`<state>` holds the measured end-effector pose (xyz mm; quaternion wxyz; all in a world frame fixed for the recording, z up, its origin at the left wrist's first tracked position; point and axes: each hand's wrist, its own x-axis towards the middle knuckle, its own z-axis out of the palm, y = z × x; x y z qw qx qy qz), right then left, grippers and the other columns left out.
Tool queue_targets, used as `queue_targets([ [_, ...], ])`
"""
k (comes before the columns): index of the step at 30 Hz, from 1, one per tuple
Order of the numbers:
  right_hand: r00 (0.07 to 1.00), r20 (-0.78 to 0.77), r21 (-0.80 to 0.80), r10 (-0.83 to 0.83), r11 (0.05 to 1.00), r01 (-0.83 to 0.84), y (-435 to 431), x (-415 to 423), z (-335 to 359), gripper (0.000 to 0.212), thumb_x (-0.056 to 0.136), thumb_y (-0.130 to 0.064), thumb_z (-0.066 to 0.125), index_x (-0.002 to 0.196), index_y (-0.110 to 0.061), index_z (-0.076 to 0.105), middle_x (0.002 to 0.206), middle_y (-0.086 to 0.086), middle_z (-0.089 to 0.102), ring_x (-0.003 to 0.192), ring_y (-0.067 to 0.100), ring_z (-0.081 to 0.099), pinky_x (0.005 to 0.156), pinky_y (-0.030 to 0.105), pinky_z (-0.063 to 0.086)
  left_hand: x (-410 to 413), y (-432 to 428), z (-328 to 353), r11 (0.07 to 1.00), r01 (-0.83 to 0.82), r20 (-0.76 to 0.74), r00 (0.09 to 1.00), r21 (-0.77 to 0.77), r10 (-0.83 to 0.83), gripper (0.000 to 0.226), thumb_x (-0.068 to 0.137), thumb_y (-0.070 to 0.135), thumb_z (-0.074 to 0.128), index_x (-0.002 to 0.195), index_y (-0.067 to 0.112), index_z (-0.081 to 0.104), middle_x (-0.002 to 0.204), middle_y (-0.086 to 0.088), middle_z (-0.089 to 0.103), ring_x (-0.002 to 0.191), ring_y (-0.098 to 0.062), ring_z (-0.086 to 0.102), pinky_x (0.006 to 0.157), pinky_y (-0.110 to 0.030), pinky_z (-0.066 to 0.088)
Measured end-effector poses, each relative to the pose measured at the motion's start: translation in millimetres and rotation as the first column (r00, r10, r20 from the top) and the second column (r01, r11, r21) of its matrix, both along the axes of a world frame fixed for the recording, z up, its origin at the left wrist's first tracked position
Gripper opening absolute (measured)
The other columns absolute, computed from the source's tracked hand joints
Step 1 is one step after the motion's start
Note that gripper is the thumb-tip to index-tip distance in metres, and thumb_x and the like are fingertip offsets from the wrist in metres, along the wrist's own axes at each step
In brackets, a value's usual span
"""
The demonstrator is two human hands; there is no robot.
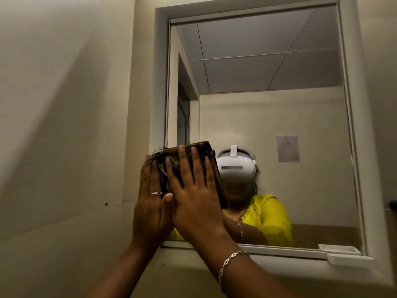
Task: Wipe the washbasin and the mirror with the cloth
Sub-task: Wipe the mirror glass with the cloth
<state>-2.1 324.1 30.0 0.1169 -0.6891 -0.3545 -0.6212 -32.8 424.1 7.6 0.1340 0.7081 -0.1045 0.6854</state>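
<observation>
A dark brown cloth [171, 153] with frayed edges is pressed flat against the lower left part of the mirror [268, 104]. My right hand [193, 190], with a bracelet on its wrist, lies spread over the cloth. Beside it my left hand [150, 201], with a ring on one finger, presses on the cloth's left edge, its thumb touching the right hand. The mirror has a white frame [160, 82] and reflects a person in a yellow top and a white headset. The washbasin is out of view.
A cream wall [64, 125] fills the left, with a small dark hole [106, 204] in it. A small white tray [348, 260] sits on the mirror's lower right ledge. A dark fitting [393, 203] juts out at the right edge.
</observation>
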Motion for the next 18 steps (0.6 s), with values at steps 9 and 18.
queue_targets([
  [9, 0.998, 0.06, -0.091, -0.032, 0.995, 0.038, -26.6, 11.1, -2.5, 0.059, 0.091, -0.044, 0.031, 0.144, -0.017, 0.028, 0.153, 0.013, 0.022, 0.142, 0.031, 0.012, 0.112, 0.047, 0.011, -0.2, 2.7, -16.7, 0.999, -0.054, -0.013, 0.998, -0.006, 0.054, 0.072, 0.094, 0.055, 0.014, 0.143, 0.002, 0.013, 0.156, 0.002, 0.002, 0.142, -0.017, 0.006, 0.107, -0.007, 0.015],
  [18, 0.992, 0.081, -0.047, -0.096, 0.994, 0.1, -104.5, 34.1, -16.3, 0.059, 0.091, -0.045, 0.038, 0.144, -0.018, 0.03, 0.152, 0.013, 0.024, 0.141, 0.031, 0.015, 0.112, 0.048, 0.016, -6.7, -5.0, -21.3, 0.988, -0.152, -0.036, 0.988, -0.032, 0.151, 0.084, 0.09, 0.065, 0.012, 0.142, -0.002, 0.011, 0.153, -0.013, 0.005, 0.142, -0.02, 0.005, 0.107, -0.042, 0.027],
])
